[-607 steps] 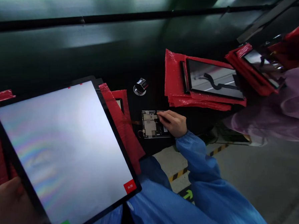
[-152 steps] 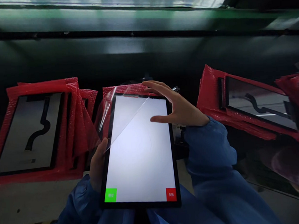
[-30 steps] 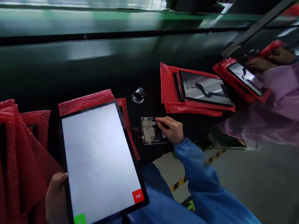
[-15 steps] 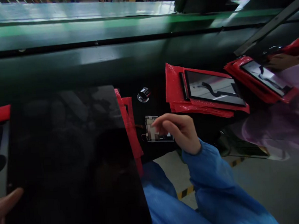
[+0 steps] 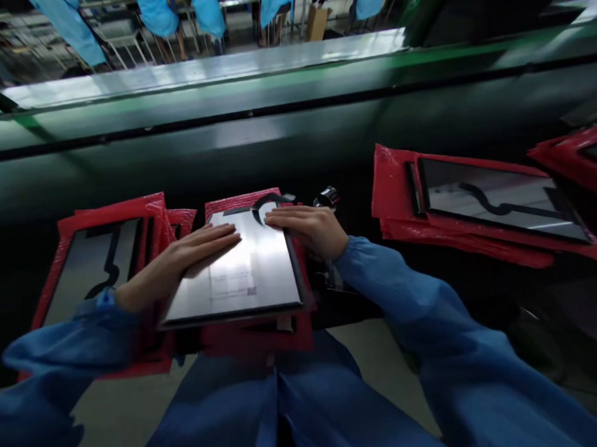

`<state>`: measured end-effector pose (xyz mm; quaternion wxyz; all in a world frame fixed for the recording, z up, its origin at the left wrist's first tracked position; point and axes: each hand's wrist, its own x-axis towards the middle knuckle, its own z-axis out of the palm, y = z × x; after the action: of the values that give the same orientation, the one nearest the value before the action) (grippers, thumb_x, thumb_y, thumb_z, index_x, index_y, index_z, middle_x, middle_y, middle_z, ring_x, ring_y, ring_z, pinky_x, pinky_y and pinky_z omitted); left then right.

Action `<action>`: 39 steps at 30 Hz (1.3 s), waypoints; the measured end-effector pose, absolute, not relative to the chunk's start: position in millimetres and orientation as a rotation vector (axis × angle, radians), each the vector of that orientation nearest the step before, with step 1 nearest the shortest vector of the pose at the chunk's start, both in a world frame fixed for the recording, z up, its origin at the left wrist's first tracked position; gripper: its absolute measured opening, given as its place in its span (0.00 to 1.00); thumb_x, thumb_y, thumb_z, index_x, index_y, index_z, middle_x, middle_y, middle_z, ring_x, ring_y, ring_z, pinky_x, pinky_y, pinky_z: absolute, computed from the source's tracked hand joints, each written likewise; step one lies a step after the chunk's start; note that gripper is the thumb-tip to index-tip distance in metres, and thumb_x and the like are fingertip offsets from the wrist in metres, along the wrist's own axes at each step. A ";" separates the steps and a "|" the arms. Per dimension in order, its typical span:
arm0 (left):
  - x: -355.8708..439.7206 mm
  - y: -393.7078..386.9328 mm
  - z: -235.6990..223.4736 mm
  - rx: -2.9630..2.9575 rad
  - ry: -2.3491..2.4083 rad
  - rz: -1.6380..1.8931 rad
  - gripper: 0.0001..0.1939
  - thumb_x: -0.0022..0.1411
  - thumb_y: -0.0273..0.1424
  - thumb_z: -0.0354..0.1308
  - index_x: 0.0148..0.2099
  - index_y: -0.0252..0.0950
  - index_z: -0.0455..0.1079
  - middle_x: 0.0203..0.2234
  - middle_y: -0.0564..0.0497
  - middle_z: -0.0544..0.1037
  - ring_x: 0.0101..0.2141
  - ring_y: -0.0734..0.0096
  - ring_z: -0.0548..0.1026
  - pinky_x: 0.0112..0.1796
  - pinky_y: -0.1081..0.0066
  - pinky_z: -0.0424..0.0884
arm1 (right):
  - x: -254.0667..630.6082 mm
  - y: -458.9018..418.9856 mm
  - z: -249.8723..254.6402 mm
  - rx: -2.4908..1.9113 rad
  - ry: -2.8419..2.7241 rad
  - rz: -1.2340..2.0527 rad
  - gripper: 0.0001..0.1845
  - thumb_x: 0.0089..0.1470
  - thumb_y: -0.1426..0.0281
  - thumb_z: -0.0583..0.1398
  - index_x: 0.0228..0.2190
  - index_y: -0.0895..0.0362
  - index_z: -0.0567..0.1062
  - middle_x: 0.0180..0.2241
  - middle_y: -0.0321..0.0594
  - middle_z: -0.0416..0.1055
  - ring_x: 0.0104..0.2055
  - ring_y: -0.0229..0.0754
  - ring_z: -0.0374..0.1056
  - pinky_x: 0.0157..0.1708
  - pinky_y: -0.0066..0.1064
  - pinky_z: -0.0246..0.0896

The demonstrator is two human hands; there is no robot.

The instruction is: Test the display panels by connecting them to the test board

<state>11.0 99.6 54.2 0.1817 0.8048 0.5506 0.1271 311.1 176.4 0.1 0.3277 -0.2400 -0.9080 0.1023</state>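
A display panel (image 5: 241, 273) lies face down, silver back up, on a red bubble-wrap sheet (image 5: 257, 332) at the bench's near edge. A black flex cable (image 5: 263, 205) curls at its far end. My left hand (image 5: 190, 252) rests flat on the panel's left part, fingers stretched out. My right hand (image 5: 306, 226) lies on the panel's far right corner, fingers extended beside the cable. Both of my arms are in blue sleeves.
Another panel on red wrap (image 5: 98, 267) lies to the left. A stack of red wrap with a panel (image 5: 492, 200) sits to the right, and more red wrap (image 5: 582, 152) at the far right. A small shiny metal object (image 5: 328, 198) stands behind my right hand. People in blue stand beyond the green conveyor (image 5: 222, 101).
The panel, held up dark in my left hand half a second ago, now lies face down on the red wrap. My right hand left the small circuit board and came onto the panel.
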 end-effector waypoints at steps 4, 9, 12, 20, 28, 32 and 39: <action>14.5 114.9 18.2 2.593 1.415 0.138 0.27 0.67 0.25 0.45 0.67 0.43 0.60 0.65 0.44 0.63 0.64 0.53 0.61 0.61 0.51 0.61 | 309.4 180.0 -33.7 -0.695 -2.509 -0.170 0.18 0.64 0.78 0.55 0.52 0.55 0.75 0.52 0.40 0.76 0.55 0.41 0.71 0.50 0.31 0.71; 18.2 117.1 -10.4 2.891 1.251 -0.092 0.34 0.64 0.15 0.40 0.70 0.35 0.54 0.68 0.38 0.56 0.68 0.53 0.52 0.64 0.46 0.51 | 323.4 162.5 -44.9 -0.714 -2.368 -0.331 0.14 0.63 0.79 0.55 0.43 0.56 0.78 0.43 0.42 0.78 0.47 0.41 0.73 0.42 0.28 0.71; 43.5 118.2 -2.4 2.790 1.261 0.215 0.33 0.62 0.15 0.41 0.69 0.27 0.52 0.68 0.36 0.56 0.69 0.56 0.48 0.65 0.47 0.48 | 331.6 151.3 -41.1 -0.849 -2.145 -0.333 0.14 0.60 0.76 0.59 0.47 0.55 0.77 0.43 0.45 0.76 0.43 0.43 0.71 0.44 0.33 0.69; 121.8 139.7 12.8 2.081 1.141 0.786 0.13 0.59 0.28 0.55 0.44 0.33 0.76 0.36 0.46 0.81 0.37 0.63 0.77 0.40 0.65 0.72 | 333.5 151.3 -25.3 -0.839 -1.983 0.938 0.06 0.52 0.68 0.62 0.31 0.59 0.76 0.26 0.37 0.72 0.27 0.36 0.64 0.28 0.28 0.61; 117.2 144.7 9.9 1.933 1.051 0.660 0.07 0.55 0.27 0.56 0.35 0.32 0.75 0.29 0.51 0.75 0.30 0.71 0.71 0.32 0.71 0.66 | 332.5 147.4 -26.5 -0.823 -1.926 1.275 0.12 0.56 0.64 0.61 0.33 0.61 0.76 0.24 0.34 0.68 0.24 0.32 0.59 0.24 0.24 0.54; 119.4 144.3 11.2 1.961 0.966 0.611 0.06 0.54 0.25 0.55 0.32 0.34 0.74 0.27 0.51 0.75 0.32 0.69 0.71 0.34 0.70 0.65 | 330.2 146.8 -23.8 -0.760 -1.912 1.381 0.11 0.56 0.63 0.61 0.33 0.60 0.76 0.27 0.37 0.72 0.27 0.34 0.64 0.27 0.24 0.58; 115.7 145.4 12.2 1.949 0.891 0.590 0.06 0.57 0.27 0.54 0.34 0.34 0.73 0.30 0.51 0.75 0.35 0.68 0.71 0.40 0.68 0.65 | 325.4 148.5 -25.8 -0.756 -1.941 1.264 0.10 0.58 0.67 0.59 0.31 0.59 0.77 0.27 0.36 0.71 0.26 0.34 0.60 0.26 0.26 0.53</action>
<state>115.7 145.4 12.2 0.4436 0.7858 0.3595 0.2378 325.4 148.5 -25.8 0.3452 -0.2911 -0.7477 0.4869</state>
